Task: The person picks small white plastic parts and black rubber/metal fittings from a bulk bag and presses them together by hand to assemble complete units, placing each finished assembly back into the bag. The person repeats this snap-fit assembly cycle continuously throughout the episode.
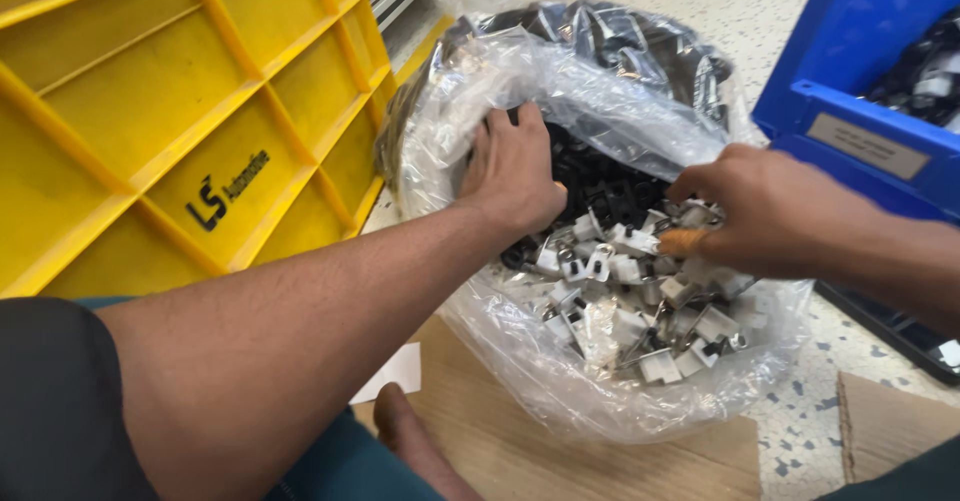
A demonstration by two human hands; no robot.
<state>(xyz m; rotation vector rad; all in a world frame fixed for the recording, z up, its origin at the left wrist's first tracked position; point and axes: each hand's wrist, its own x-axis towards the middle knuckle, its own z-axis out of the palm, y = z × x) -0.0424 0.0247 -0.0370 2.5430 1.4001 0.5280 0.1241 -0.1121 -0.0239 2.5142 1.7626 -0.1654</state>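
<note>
While both hands reach into a crinkled clear plastic bag (560,381) lying on the speckled floor, the left hand (512,169) rests palm-down on the heap of small black plastic parts (600,176), fingers spread and buried, so whether it grips anything cannot be told; the right hand (765,206) has its fingertips pinched together among the small white-and-metal clips (640,306); a yellow ribbed plastic crate (170,111) stands just left of the bag, a blue plastic bin (860,51) to the right.

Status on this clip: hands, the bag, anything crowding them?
Left hand inside clear plastic bag, on black parts. Right hand picking among white clips. Yellow crate and blue bin flank the bag.
</note>
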